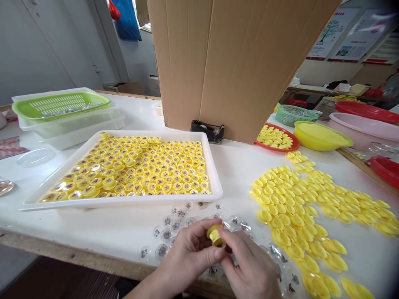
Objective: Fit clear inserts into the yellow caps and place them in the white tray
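A small round yellow plastic piece [215,234] is pinched between both hands above the table's front edge. My left hand [190,253] has thumb and fingers closed on its left side. My right hand [249,263] grips it from the right, with the fingertips partly hidden. Under and around the hands lie several clear round discs [166,233] with small dark printed pictures. To the right spread many loose yellow round pieces [289,216]. Behind the hands, a white tray [216,189] holds rows of yellow pieces with printed tops.
A black tape dispenser [208,131] stands against a tall cardboard sheet [230,62]. At left, a green basket [31,109] rests on translucent bins [106,118]. A red tray [294,143], a yellow bowl [324,139] and a teal basket [296,115] stand at back right.
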### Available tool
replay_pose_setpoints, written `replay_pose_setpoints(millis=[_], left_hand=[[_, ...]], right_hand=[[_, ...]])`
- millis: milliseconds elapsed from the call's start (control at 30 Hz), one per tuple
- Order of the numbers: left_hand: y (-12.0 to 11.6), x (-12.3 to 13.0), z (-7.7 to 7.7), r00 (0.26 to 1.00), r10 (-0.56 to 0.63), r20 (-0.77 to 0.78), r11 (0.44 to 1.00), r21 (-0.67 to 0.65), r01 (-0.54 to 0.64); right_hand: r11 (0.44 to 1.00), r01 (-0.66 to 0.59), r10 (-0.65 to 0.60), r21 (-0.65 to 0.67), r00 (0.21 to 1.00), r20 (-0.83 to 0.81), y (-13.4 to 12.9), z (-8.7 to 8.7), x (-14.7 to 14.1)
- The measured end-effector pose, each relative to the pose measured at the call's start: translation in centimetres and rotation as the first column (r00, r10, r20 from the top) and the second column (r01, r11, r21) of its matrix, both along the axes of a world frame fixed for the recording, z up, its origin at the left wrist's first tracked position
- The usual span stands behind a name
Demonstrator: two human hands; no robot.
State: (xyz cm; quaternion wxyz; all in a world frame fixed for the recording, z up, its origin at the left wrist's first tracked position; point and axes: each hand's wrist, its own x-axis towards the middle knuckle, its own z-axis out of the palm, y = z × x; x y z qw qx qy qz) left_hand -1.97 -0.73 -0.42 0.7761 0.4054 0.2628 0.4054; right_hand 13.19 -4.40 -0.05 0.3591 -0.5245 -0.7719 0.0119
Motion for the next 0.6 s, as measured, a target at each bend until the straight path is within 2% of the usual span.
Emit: replay_pose_setpoints(millis=[67,133,200,267,367,433,500,600], left_hand=[[0.0,0.1,-0.1,1.000,0.021,-0.006,1.000,-0.014,-0.021],[0.1,0.0,-0.1,0.999,0.033,-0.030,0.999,-0.001,-0.033],[0.2,-0.2,-0.1,0.998,0.039,-0.058,0.998,0.044,-0.036],[0.3,-0.5,0.1,0.995,0.059,-0.080,0.993,0.109,-0.051],[0.4,-0.8,0.2,0.996,0.024,-0.087,0.991,0.133,-0.012],[0.5,-1.1,0.1,0.991,0.021,-0.130,0.993,0.122,-0.005],[0.6,-1.3,-0.3,0.976,0.073,-0.204,0.990,0.131,-0.046],[0.8,-1.8,-1.0,0.957,0.135,-0.259,0.983,0.159,-0.096]], right_hand=[[0.999,-0.002,0.000,-0.048,0.999,-0.039,0.0,-0.1,-0.1],[0.986,-0.032,0.008,-0.161,0.989,-0.150,0.2,0.2,0.2],[0.958,-0.072,-0.011,-0.278,0.958,-0.288,0.4,0.7,0.5],[0.931,-0.126,-0.023,-0.343,0.917,-0.397,0.7,1.1,0.7],[0.908,-0.204,-0.003,-0.366,0.870,-0.493,1.1,1.4,0.3],[0.907,-0.213,-0.027,-0.363,0.831,-0.556,1.3,1.5,-0.2],[0.905,-0.214,-0.062,-0.368,0.789,-0.612,1.5,1.5,-0.7],[0.872,-0.266,-0.069,-0.411,0.764,-0.641,1.8,1.3,-1.0]])
